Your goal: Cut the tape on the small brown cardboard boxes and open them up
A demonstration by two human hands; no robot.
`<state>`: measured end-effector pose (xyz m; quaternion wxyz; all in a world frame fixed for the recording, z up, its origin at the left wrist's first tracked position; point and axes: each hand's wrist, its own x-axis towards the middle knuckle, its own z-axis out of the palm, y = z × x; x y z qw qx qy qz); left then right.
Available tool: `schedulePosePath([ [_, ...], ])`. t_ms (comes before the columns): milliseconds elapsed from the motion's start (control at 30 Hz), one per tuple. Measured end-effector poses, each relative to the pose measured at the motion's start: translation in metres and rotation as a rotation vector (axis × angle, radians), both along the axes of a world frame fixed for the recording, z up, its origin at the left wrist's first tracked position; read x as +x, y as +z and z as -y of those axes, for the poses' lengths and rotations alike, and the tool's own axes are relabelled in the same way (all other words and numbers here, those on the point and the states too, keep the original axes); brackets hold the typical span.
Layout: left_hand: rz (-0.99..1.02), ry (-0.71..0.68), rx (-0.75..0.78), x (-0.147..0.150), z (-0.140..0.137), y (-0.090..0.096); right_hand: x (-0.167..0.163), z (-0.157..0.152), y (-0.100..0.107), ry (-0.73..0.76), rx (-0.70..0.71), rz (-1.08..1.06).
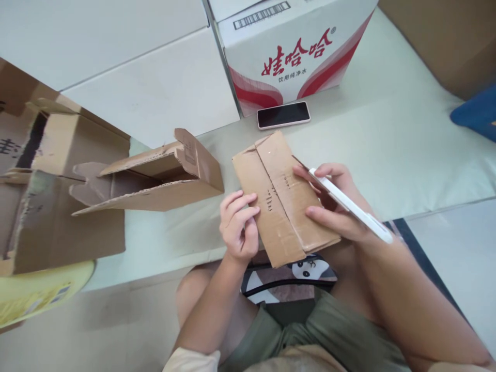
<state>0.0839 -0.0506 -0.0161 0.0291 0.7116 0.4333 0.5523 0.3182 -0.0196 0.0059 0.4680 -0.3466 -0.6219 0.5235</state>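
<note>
A small brown cardboard box [284, 206] is held tilted at the near edge of the pale surface, above my lap. A seam runs down its top face, with torn spots along it and clear tape near its lower end. My left hand [239, 225] grips the box's left edge with curled fingertips. In my right hand [341, 201] is a white utility knife [354, 209], its dark blade pointing up and left over the box. The thumb of that hand rests against the box's right part.
An open narrow cardboard box [209, 170] lies to the left, beside larger brown boxes [85, 217]. A phone [284, 114] lies before a white-and-red carton [290, 57]. Large white boxes [155, 82] stand behind. A blue object [476, 113] is at far right, a yellow one [46, 292] lower left.
</note>
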Motion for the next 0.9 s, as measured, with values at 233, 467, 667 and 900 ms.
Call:
schedulePosePath([
  [233, -0.195, -0.142, -0.034, -0.004, -0.005, 0.009, -0.009, 0.003, 0.000, 0.011, -0.036, 0.006],
  [467, -0.229, -0.145, -0.088, -0.006, -0.003, 0.018, -0.011, 0.005, 0.006, 0.001, -0.024, 0.025],
  [667, -0.317, -0.173, -0.141, -0.010, -0.003, 0.030, -0.012, 0.006, 0.014, -0.023, 0.011, 0.089],
  [900, -0.415, -0.187, -0.220, -0.011, 0.002, 0.038, -0.011, 0.004, 0.009, -0.042, 0.002, 0.106],
])
